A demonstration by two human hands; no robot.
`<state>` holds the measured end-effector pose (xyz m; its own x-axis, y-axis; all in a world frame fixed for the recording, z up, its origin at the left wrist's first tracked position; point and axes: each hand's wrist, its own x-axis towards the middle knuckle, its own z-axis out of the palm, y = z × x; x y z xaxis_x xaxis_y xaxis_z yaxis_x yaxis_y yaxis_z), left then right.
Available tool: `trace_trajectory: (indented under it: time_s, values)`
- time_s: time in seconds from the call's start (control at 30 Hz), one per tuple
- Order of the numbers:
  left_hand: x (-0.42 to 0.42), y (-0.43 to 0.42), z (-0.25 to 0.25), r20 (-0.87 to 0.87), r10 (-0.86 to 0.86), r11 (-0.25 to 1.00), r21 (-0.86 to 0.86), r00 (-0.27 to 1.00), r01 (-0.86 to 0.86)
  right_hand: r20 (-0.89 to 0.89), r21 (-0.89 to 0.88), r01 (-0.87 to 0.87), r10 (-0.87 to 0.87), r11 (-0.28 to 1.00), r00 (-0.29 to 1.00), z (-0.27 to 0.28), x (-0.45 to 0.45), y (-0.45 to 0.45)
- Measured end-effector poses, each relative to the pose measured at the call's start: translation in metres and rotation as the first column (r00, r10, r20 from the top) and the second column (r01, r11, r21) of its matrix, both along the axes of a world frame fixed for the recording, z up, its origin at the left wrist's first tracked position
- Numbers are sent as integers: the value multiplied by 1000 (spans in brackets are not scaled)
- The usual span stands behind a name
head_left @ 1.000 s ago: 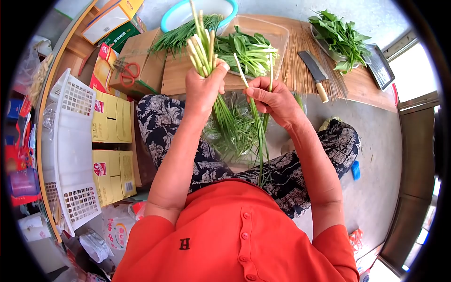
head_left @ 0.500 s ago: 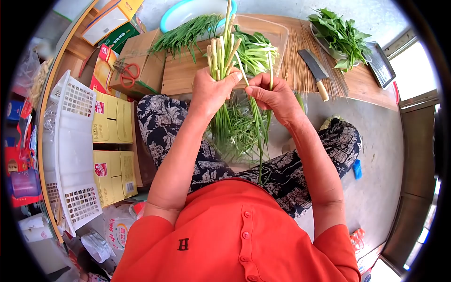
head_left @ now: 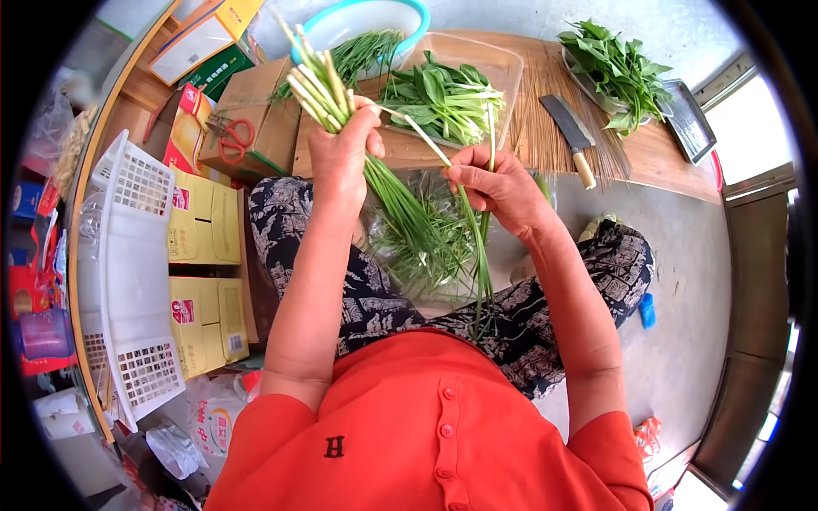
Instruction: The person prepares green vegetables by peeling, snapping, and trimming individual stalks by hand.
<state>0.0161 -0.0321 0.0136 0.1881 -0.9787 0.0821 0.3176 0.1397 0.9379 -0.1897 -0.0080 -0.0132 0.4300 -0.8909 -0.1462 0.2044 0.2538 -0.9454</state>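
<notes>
My left hand (head_left: pixel 342 153) is closed around a bunch of long greens (head_left: pixel 319 89), which look like spring onions or garlic greens. Their pale stem ends point up and to the left, and narrow green leaves hang below the hand. My right hand (head_left: pixel 496 183) pinches a couple of single stalks (head_left: pixel 492 128) between thumb and fingers. One pale stalk slants from near my left thumb to my right fingertips; whether the left hand touches it I cannot tell. Loose greens (head_left: pixel 439 247) in clear plastic lie below, between my legs.
On the wooden board (head_left: pixel 532 64) are a clear tray (head_left: pixel 514 64) with leafy greens (head_left: pixel 447 98), thin sticks (head_left: pixel 524 111), a cleaver (head_left: pixel 567 123) and another leafy pile (head_left: pixel 613 72). A blue-rimmed basin (head_left: pixel 417 21) stands behind. Scissors (head_left: pixel 234 140) lie on a carton (head_left: pixel 268 94) at left.
My left hand has moved left with the bunch, which now tilts left. My right hand has shifted slightly down, with the pinched stalks now apart from the bunch.
</notes>
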Motion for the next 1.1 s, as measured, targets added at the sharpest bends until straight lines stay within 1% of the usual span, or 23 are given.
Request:
trace_trajectory:
  time_s: [0.07, 0.1, 0.13, 0.17, 0.2, 0.27, 0.3, 0.43, 0.47, 0.57, 0.63, 0.77, 0.83, 0.87, 0.9, 0.93, 1.0, 1.07, 1.1]
  values:
    - [6, -1, -1, -28, 59, 998, -31, 998, -60, 107, 111, -37, 25, 993, 994, 1, -3, -2]
    - [10, -2, -1, -24, 60, 998, -24, 998, -61, 106, 111, -36, 25, 993, 994, 2, -4, -2]
    - [13, -2, -2, -21, 61, 998, -19, 998, -61, 143, 129, -44, 25, 991, 989, 4, -5, -2]
    - [15, -4, -2, 42, 24, 1000, -10, 999, -24, 180, 149, -53, 25, 987, 983, 5, -6, -3]
    - [13, -1, -3, 62, -18, 1000, 19, 998, 17, 179, 147, -54, 27, 988, 983, 5, -6, -3]
    - [4, 5, -8, 174, -70, 997, 52, 982, 62, 178, 150, -48, 20, 988, 984, 2, -5, -5]
    - [-3, 10, -4, 177, -112, 994, 31, 978, 109, 178, 151, -48, 21, 987, 984, 2, -4, -5]
    - [-20, 18, -6, 106, -283, 957, 92, 953, 273, 144, 110, -13, -3, 994, 990, 3, 2, -3]
    - [-22, 18, -6, 140, -312, 948, 116, 940, 297, 123, 85, 2, -12, 996, 992, 3, 2, -1]
    - [-26, 18, -9, 128, -281, 957, 108, 951, 268, 102, 67, 1, -8, 998, 995, 3, 4, 0]
    - [-25, 17, -8, 193, -269, 958, 151, 944, 243, 106, 68, 2, -9, 998, 994, 3, 4, 0]
    - [-25, 16, -10, 220, -256, 965, 120, 941, 234, 90, 45, 6, -10, 999, 996, 2, 4, 0]
    - [-22, 14, -11, 172, -253, 967, 59, 952, 246, 86, 46, 3, -7, 999, 996, 2, 4, 0]
    - [-21, 12, -12, 172, -254, 967, 59, 952, 248, 82, 44, -1, -2, 999, 997, 2, 4, 1]
    - [-18, 10, -12, 130, -212, 977, 56, 969, 206, 81, 44, -1, -3, 999, 997, 3, 5, 1]
    - [-15, 7, -12, 87, -168, 985, 54, 982, 164, 61, 33, 15, -17, 999, 998, 5, 5, 2]
    - [-6, 5, -16, 100, -173, 984, 47, 980, 169, 43, 23, 33, -34, 999, 998, 9, 4, 3]
    - [-2, 6, -17, 75, -328, 940, 128, 942, 317, -118, 11, 85, -84, 996, 990, 14, 2, 1]
    - [-3, 8, -17, 115, -383, 917, 168, 917, 362, -192, -76, 101, -114, 992, 975, 13, 1, 0]
